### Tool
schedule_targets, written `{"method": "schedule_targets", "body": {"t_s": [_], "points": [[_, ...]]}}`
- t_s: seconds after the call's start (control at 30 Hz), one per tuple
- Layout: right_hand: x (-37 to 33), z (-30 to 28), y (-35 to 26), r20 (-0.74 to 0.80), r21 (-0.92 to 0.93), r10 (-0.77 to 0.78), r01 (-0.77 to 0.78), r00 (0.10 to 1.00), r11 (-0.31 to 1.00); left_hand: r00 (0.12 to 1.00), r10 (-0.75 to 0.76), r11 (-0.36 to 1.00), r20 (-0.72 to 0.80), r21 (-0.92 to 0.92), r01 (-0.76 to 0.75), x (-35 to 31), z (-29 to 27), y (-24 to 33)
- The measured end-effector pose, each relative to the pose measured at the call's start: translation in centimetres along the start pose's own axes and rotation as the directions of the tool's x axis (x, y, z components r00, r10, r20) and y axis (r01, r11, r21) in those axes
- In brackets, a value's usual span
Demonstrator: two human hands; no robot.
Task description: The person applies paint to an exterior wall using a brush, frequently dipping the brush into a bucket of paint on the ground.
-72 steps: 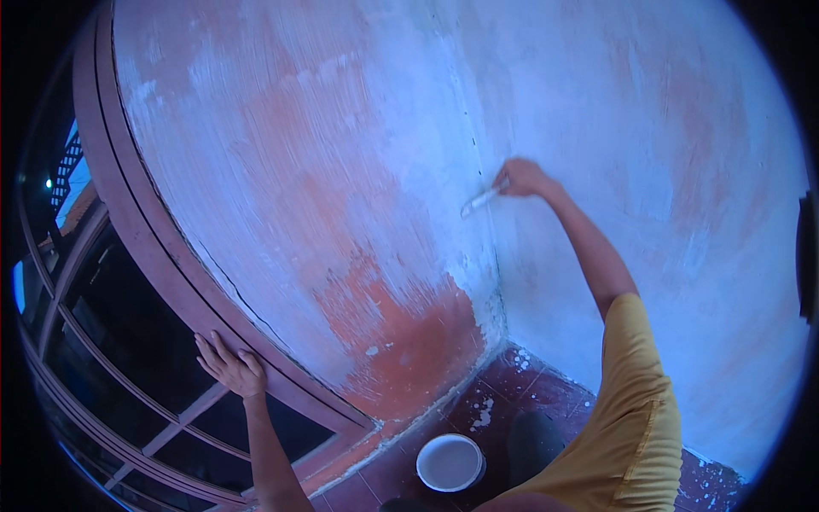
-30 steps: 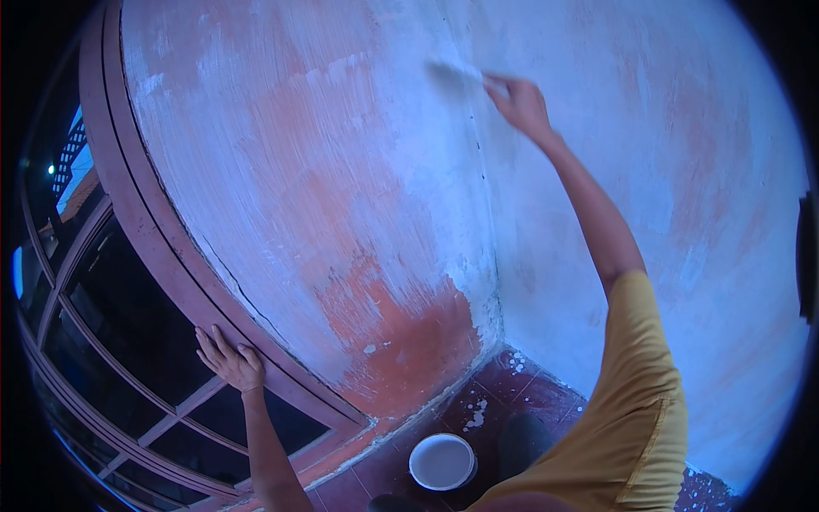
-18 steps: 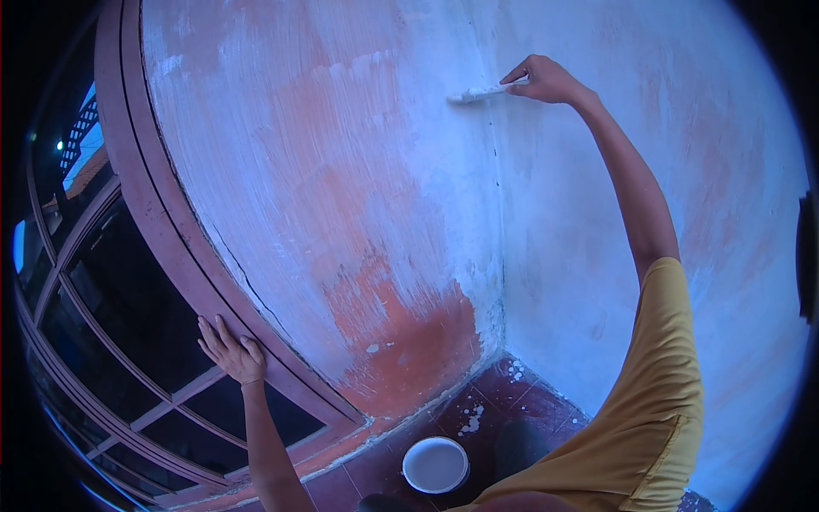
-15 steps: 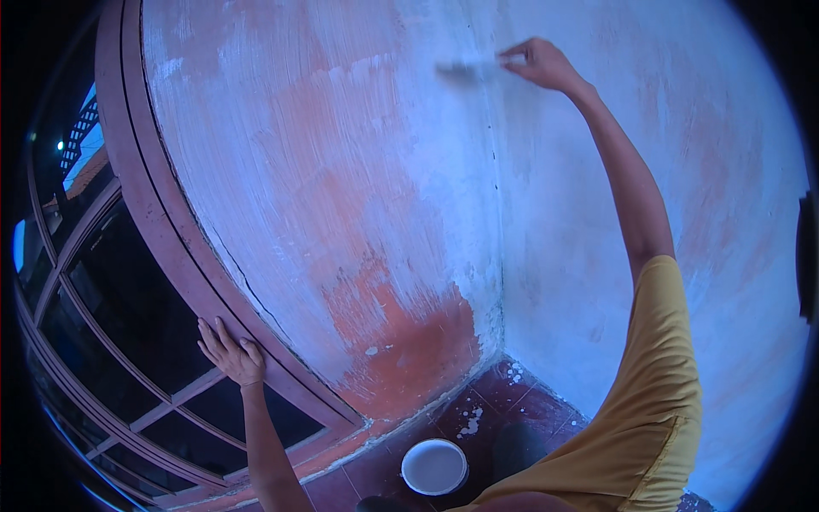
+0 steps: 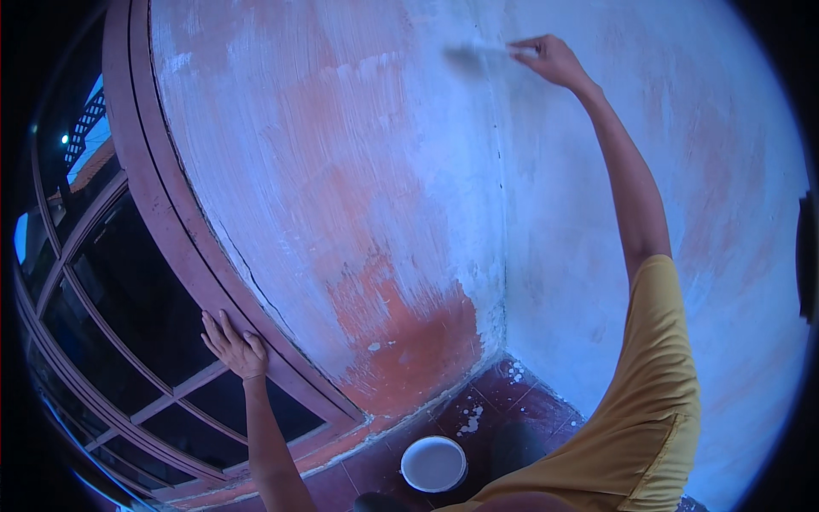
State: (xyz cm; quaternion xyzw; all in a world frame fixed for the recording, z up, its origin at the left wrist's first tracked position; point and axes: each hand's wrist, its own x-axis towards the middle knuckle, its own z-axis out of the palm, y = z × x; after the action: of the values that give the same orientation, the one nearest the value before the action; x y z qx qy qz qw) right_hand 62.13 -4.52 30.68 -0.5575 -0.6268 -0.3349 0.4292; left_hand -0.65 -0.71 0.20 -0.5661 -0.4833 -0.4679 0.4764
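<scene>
Two walls meeting at a corner are seen streaked in pale coating, the left wall (image 5: 281, 171) broken by reddish patches and, low down, by a bare orange-red area, the right wall (image 5: 580, 256) more evenly covered. The left wall is bordered by a reddish-brown window frame (image 5: 141, 145), in which dark panes are set. Below, a dark red tiled floor (image 5: 490, 394) is spotted with white splashes (image 5: 469, 420). The right upper arm is covered by a yellow sleeve (image 5: 657, 384). A white bucket (image 5: 403, 468) of pale liquid is placed on the tiles near the corner. A brush is gripped by its handle in the right hand (image 5: 550, 61); the left hand (image 5: 239, 352), opened with fingers spread, is laid against the frame. The brush (image 5: 482, 49), blurred, is held high across the corner, its head toward the left wall; contact cannot be made out.
</scene>
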Motion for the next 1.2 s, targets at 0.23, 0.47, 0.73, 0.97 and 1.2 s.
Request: {"method": "schedule_targets", "body": {"t_s": [0.23, 0.47, 0.73, 0.97, 1.2], "points": [[2.5, 5.5, 0.4, -0.157, 0.081, 0.108, -0.096, 0.982, 0.992, 1.000, 0.002, 1.000, 0.023, -0.018, -0.002, -0.3, 0.3, 0.5], [-11.6, 7.6, 0.5, 0.299, -0.010, 0.107, -0.108, 0.948, 0.994, 1.000, 0.024, 1.000, -0.013, -0.018, -0.024, 0.0, 0.2, 0.3], [-12.9, 4.5, -2.5, 0.299, -0.130, 0.214, -0.183, 0.930, 0.975, 1.000, 0.025, 0.999, -0.018, -0.021, -0.025, -0.2, 0.6, 0.4], [0.3, 5.1, -3.2, -0.263, -0.020, 0.119, -0.129, 0.957, 0.991, 1.000, 0.013, 1.000, -0.007, -0.022, -0.013, -0.1, 0.0, 0.2], [-4.6, 11.0, -1.0, -0.181, -0.092, 0.127, -0.145, 0.975, 0.985, 1.000, -0.006, 0.999, -0.006, -0.032, 0.006, -0.1, 0.2, 0.0]]}}
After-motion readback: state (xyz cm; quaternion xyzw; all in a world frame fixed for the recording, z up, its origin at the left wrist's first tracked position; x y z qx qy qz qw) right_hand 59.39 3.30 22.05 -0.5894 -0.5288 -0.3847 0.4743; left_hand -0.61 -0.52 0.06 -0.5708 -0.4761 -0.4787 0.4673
